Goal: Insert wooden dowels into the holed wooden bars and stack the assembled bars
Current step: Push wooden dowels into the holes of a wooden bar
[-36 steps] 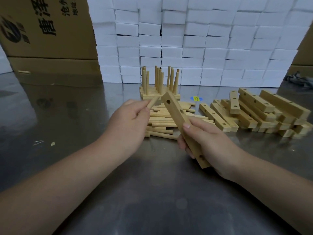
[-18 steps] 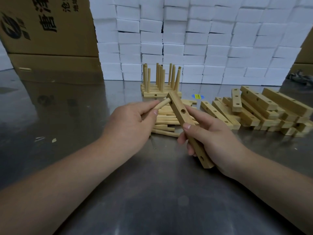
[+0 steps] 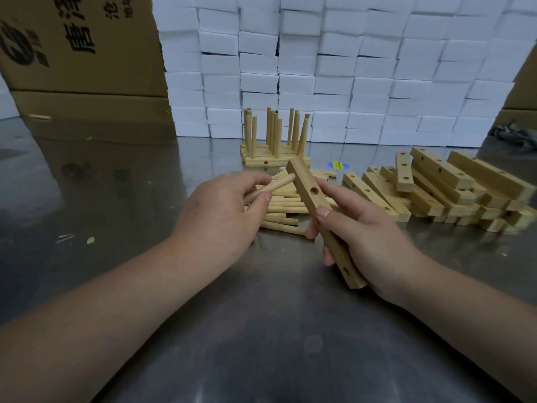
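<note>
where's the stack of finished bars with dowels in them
Head view, centre back of the table: the finished stack sits before the white foam blocks, just beyond the loose dowels.

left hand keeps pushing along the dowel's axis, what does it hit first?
Most likely the bar held in the right hand. The left hand aims its dowel up and right, and the tip already meets the bar's upper end. Whether it sits in a hole is hidden.

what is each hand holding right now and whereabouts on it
Left hand pinches a dowel at its near end; right hand grips a holed bar around its lower half.
</note>
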